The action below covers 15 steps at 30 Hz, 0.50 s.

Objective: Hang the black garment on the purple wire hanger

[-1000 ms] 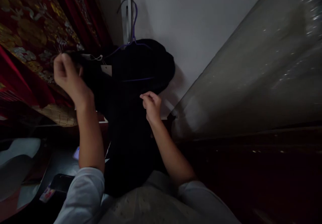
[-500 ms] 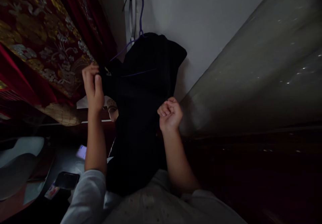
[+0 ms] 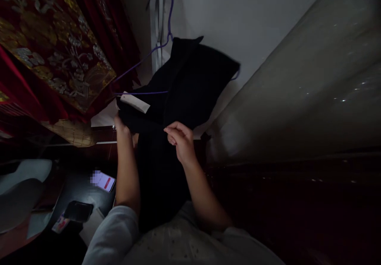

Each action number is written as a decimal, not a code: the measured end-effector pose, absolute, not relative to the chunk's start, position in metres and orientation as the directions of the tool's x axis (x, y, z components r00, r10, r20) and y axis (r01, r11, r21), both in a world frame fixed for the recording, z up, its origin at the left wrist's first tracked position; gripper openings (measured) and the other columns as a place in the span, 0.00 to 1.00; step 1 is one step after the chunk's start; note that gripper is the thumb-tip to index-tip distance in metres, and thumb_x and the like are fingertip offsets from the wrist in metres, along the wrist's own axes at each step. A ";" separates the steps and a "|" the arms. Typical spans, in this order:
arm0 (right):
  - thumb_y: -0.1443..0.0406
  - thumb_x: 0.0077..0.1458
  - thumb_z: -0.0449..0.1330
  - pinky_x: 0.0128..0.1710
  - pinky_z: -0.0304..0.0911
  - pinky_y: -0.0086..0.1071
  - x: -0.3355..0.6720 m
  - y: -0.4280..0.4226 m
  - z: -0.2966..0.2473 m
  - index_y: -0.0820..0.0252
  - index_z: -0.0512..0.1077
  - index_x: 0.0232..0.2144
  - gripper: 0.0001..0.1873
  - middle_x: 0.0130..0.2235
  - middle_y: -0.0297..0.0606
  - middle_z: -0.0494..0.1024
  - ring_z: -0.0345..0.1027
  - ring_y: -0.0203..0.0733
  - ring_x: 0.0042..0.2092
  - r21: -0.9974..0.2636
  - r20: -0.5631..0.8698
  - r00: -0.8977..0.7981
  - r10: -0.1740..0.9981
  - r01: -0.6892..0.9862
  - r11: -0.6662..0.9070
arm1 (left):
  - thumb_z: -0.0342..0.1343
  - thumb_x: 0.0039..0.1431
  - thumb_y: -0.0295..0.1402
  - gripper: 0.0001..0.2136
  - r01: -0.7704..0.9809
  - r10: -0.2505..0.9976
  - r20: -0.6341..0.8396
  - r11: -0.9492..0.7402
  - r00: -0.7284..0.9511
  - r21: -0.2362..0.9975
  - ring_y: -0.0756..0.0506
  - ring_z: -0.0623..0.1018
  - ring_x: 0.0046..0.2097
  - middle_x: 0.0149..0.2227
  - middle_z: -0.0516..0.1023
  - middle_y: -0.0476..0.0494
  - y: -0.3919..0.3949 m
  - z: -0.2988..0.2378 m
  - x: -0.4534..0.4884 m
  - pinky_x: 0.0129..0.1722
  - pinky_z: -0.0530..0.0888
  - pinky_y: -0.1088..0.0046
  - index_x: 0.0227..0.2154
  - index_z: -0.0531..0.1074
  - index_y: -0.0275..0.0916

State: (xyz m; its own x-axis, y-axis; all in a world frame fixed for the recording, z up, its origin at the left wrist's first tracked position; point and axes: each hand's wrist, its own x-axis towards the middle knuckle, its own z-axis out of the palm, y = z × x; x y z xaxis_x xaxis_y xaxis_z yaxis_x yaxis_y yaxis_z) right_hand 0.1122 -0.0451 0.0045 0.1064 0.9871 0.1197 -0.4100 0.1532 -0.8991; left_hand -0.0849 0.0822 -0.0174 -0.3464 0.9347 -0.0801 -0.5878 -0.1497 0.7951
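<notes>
A black garment [image 3: 196, 86] hangs partly on a purple wire hanger [image 3: 145, 59], its top part spread wide and the rest falling toward my body. My right hand [image 3: 182, 142] pinches the cloth near the middle, thumb against the fingers. At the garment's left edge, my left hand [image 3: 122, 126] grips the cloth, its fingers mostly hidden behind the fabric. A pale tag [image 3: 135, 102] lies on the garment just under the hanger's lower bar. On the left, the hanger's shoulder is bare; on the right, its end pokes out beyond the cloth.
Red curtains with gold and silver embroidery [image 3: 68, 58] hang at left. A large bulky sheet with a dull sheen [image 3: 297, 86] leans at right. Lower left, a lit phone [image 3: 106, 182] and a dark phone-like object [image 3: 78, 211] rest on a dark surface, beside a grey chair [image 3: 20, 201].
My right hand has moved left and now pinches the cloth. My left hand has gone down and slightly right, behind the garment's edge. The garment's top has spread rightward, and the tag now shows clearly.
</notes>
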 end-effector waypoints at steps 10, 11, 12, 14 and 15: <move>0.56 0.52 0.70 0.65 0.62 0.44 0.139 -0.038 -0.011 0.49 0.61 0.62 0.38 0.61 0.44 0.70 0.66 0.46 0.64 -0.904 0.398 0.306 0.865 -0.033 0.427 | 0.69 0.59 0.47 0.15 -0.388 0.921 0.274 -0.368 -0.276 0.845 0.50 0.76 0.33 0.31 0.74 0.49 0.029 0.024 -0.034 0.37 0.75 0.75 0.32 0.75 0.40; 0.55 0.51 0.71 0.71 0.54 0.48 0.139 -0.039 -0.009 0.49 0.56 0.66 0.45 0.67 0.46 0.64 0.57 0.49 0.70 -0.889 0.448 0.227 0.865 0.008 0.458 | 0.69 0.58 0.47 0.16 -0.319 0.904 0.349 -0.415 -0.246 0.852 0.51 0.74 0.31 0.30 0.73 0.50 0.020 0.035 -0.030 0.34 0.73 0.77 0.32 0.75 0.40; 0.55 0.51 0.71 0.73 0.49 0.50 0.138 -0.040 -0.007 0.49 0.52 0.69 0.50 0.71 0.47 0.59 0.51 0.51 0.74 -0.876 0.479 0.139 0.867 0.021 0.481 | 0.69 0.58 0.47 0.16 -0.251 0.889 0.413 -0.454 -0.200 0.855 0.51 0.74 0.31 0.30 0.73 0.50 0.011 0.045 -0.027 0.33 0.72 0.77 0.33 0.75 0.40; 0.54 0.51 0.72 0.73 0.51 0.51 0.131 -0.043 -0.004 0.49 0.45 0.73 0.56 0.74 0.48 0.54 0.49 0.52 0.75 -0.870 0.494 -0.029 0.869 -0.013 0.494 | 0.69 0.60 0.46 0.14 -0.112 0.856 0.511 -0.517 -0.079 0.849 0.51 0.75 0.33 0.32 0.75 0.50 -0.008 0.060 -0.019 0.35 0.73 0.77 0.35 0.76 0.40; 0.54 0.52 0.72 0.72 0.54 0.50 0.127 -0.044 -0.004 0.50 0.45 0.73 0.56 0.73 0.48 0.56 0.52 0.52 0.74 -0.875 0.485 -0.089 0.870 -0.041 0.483 | 0.68 0.61 0.44 0.13 -0.043 0.837 0.546 -0.546 -0.021 0.836 0.50 0.76 0.35 0.33 0.77 0.49 -0.016 0.065 -0.016 0.37 0.73 0.76 0.36 0.77 0.40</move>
